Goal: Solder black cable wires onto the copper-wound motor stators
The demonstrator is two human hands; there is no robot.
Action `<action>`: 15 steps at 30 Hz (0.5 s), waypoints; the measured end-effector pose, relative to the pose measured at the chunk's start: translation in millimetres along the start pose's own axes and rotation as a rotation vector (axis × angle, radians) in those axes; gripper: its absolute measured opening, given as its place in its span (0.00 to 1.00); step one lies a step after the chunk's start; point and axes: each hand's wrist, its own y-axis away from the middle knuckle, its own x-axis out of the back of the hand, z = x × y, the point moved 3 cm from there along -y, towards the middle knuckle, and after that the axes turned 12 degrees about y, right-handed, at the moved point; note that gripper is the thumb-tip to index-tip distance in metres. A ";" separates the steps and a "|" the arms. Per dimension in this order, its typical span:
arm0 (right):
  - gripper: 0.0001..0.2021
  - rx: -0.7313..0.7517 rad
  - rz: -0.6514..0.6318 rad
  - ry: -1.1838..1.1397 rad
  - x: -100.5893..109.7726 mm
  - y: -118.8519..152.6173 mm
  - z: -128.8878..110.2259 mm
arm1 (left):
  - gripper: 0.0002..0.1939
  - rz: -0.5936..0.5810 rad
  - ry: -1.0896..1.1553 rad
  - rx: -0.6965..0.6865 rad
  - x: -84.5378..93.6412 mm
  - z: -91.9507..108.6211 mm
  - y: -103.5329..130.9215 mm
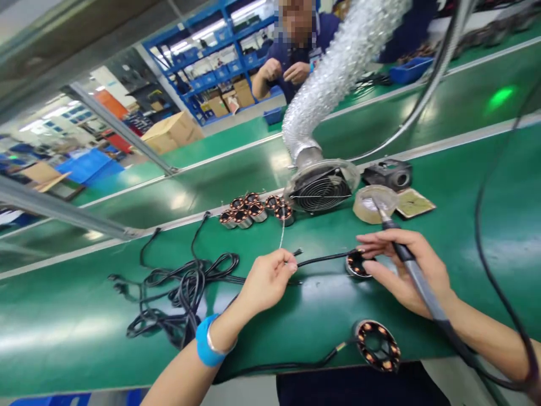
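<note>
At the fingertips of the right grip (403, 270), itself closed on an iron (418, 282), lies one ring (354, 267); the left grip (267, 281) pinches its cable (323, 259), but whether joined I cannot tell. Below the right grip, another ring (386, 357) seems already cabled; beyond both grips, uncabled rings (242, 217) seem left.

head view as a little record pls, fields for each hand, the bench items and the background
left hand: pinching a black cable and thin silvery wire
right hand: holding a soldering iron, fingers at a copper-wound ring
near edge: second ring, cable reaching it
bench left: tangled cables
bench back: ring cluster, fan at foil duct's mouth
background: person, blue shelves
</note>
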 end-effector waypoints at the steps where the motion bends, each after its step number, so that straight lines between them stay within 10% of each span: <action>1: 0.22 -0.039 0.002 -0.043 -1.0 -0.9 -3.1 | 0.21 -0.008 -0.061 -0.002 -1.6 -2.2 0.1; 6: 0.17 0.087 0.049 0.108 -0.8 -12.4 -30.3 | 0.22 -0.011 -0.228 -0.023 -3.1 3.4 0.6; 10: 0.17 0.291 0.086 0.171 -3.4 -22.0 -45.0 | 0.24 0.009 -0.196 -0.332 -12.7 31.3 -10.4; 13: 0.16 0.395 0.111 0.128 -6.5 -27.9 -48.9 | 0.28 -0.192 -0.125 -0.576 -23.8 49.3 -23.5; 15: 0.17 0.427 0.104 0.076 -7.3 -30.8 -49.4 | 0.32 -0.477 0.082 -0.483 -32.6 48.7 -33.5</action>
